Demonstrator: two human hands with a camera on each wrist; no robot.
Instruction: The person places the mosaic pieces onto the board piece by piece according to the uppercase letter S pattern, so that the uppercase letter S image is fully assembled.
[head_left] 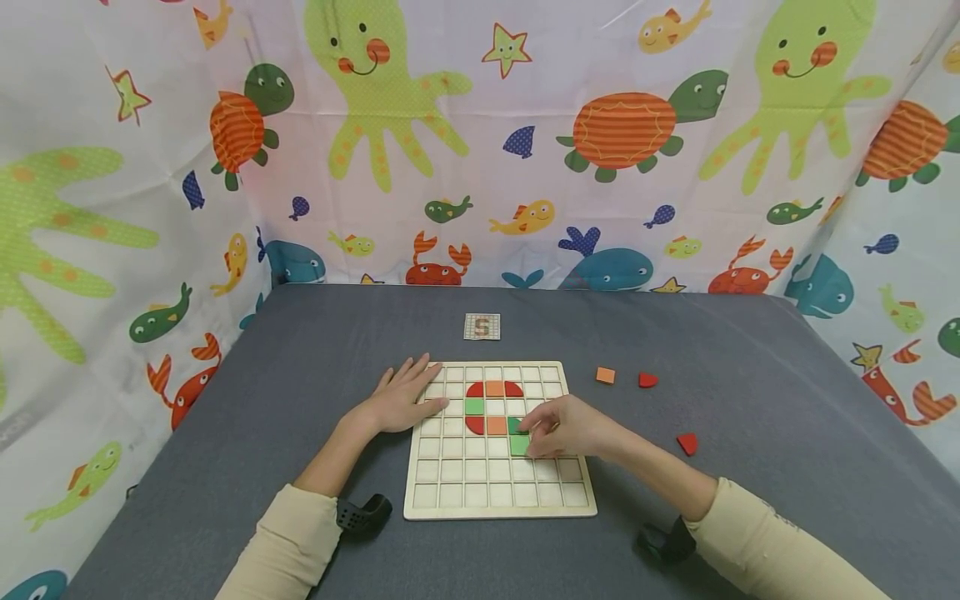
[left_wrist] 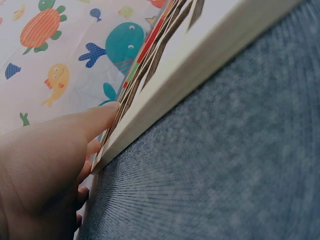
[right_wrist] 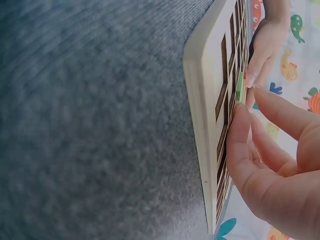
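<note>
A pale wooden grid board (head_left: 450, 495) lies on the grey table. My left hand (head_left: 401, 397) rests at its upper left edge, fingers spread straight, the thumb over the board. In its cells, red quarter-round tiles (head_left: 475, 425), orange square tiles (head_left: 497, 426) and a green square tile (head_left: 474, 406) form a curved shape. My right hand (head_left: 567, 427) has its thumb and index finger curled at another green square tile (head_left: 519, 446), pinching it at the board's surface. Just above lies a darker green piece (head_left: 513, 426), partly hidden by the fingers. In the right wrist view, green shows between the fingertips (right_wrist: 240, 111).
A small pattern card (head_left: 482, 327) marked with an S-like shape lies beyond the board. To the right are a loose orange square tile (head_left: 605, 376) and two red quarter-round tiles (head_left: 648, 380). A sea-animal curtain (head_left: 480, 233) hangs behind the table (head_left: 360, 325).
</note>
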